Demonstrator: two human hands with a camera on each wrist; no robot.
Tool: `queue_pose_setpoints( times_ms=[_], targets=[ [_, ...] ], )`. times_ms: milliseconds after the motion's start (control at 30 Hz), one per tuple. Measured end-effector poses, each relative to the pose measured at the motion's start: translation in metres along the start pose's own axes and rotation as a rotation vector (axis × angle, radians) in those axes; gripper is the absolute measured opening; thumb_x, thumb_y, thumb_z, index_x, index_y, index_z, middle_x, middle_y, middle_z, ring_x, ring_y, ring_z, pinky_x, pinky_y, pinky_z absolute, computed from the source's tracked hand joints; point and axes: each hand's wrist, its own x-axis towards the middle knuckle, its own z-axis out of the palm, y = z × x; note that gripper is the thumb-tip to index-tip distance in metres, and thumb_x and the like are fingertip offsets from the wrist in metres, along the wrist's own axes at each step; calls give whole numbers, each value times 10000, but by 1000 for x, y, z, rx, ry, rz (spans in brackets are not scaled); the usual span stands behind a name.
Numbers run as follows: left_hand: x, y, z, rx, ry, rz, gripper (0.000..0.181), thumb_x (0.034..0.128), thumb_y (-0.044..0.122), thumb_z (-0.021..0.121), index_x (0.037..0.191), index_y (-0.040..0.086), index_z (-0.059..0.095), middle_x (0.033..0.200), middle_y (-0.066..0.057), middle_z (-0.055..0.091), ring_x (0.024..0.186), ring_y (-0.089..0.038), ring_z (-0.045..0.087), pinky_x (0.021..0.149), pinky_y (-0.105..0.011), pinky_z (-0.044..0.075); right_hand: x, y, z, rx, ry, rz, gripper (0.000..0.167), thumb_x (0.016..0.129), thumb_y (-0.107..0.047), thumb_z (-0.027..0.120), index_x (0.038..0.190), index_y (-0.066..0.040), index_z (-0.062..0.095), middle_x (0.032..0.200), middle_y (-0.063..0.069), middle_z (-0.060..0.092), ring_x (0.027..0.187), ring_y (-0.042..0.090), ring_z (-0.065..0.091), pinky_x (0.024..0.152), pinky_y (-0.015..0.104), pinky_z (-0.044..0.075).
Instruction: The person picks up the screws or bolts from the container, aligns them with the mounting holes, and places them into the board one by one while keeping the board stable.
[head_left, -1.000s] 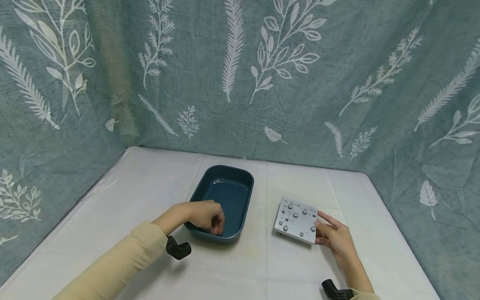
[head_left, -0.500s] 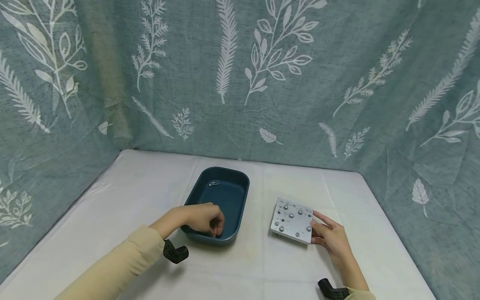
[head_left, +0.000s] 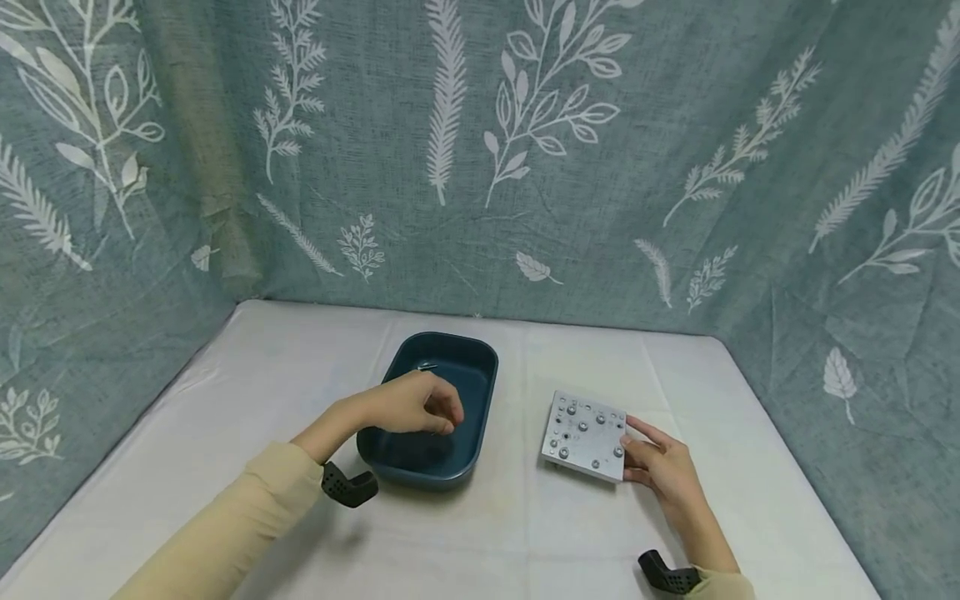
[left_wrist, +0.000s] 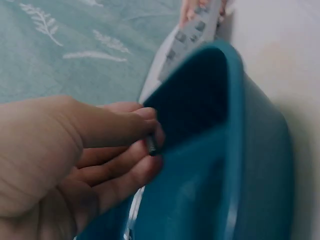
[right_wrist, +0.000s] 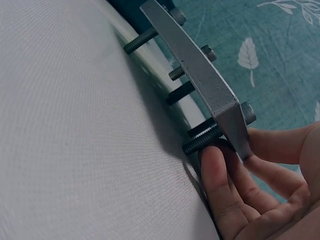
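My left hand is above the dark blue tray. In the left wrist view its thumb and fingers pinch a small threaded screw, whose head is hidden by the fingers. My right hand grips the right edge of a silver metal plate, thumb on top and fingers beneath. Several screws sit in the plate's holes, heads up. In the right wrist view a threaded screw shank and others stick out below the plate, which is raised off the cloth at this edge.
Another screw lies near the tray's far end. White cloth covers the table. A green leaf-patterned curtain stands behind and at both sides.
My left hand has risen from the tray's near end and come up with a screw between the fingertips. The right hand and the plate have hardly moved.
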Motion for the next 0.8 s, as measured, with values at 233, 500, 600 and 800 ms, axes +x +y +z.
queue_pose_setpoints(
  times_ms=[233, 500, 600, 800],
  targets=[
    [23, 19, -4, -63, 119, 64, 74, 914, 57, 703, 988, 66, 710, 935, -9, 689, 838, -127, 669, 783, -288, 548, 3, -3, -2, -16, -8, -6, 522, 963, -108, 625, 1460, -72, 469, 1073, 126, 690, 859, 213, 666, 684, 304, 566],
    [55, 33, 9, -79, 152, 82, 73, 926, 50, 685, 980, 95, 701, 934, 0, 688, 851, -132, 666, 814, -264, 532, 4, 2, 1, 12, -12, 0, 505, 960, -69, 612, 1448, -62, 481, 1055, 130, 695, 834, 208, 677, 657, 300, 568],
    [67, 37, 15, -75, 168, 87, 84, 931, 43, 677, 970, 114, 698, 928, 0, 688, 848, -170, 668, 818, -260, 529, 2, 3, 1, 10, -10, 2, 504, 960, -66, 607, 1448, -62, 481, 1056, 130, 696, 832, 209, 678, 655, 299, 568],
    [90, 40, 29, -59, 206, 73, 71, 933, 42, 676, 955, 106, 697, 928, -23, 702, 842, -110, 664, 826, -239, 518, -2, 2, -1, -8, -8, 4, 504, 966, -83, 604, 1454, -71, 477, 1064, 129, 694, 842, 212, 674, 665, 298, 567]
  ],
)
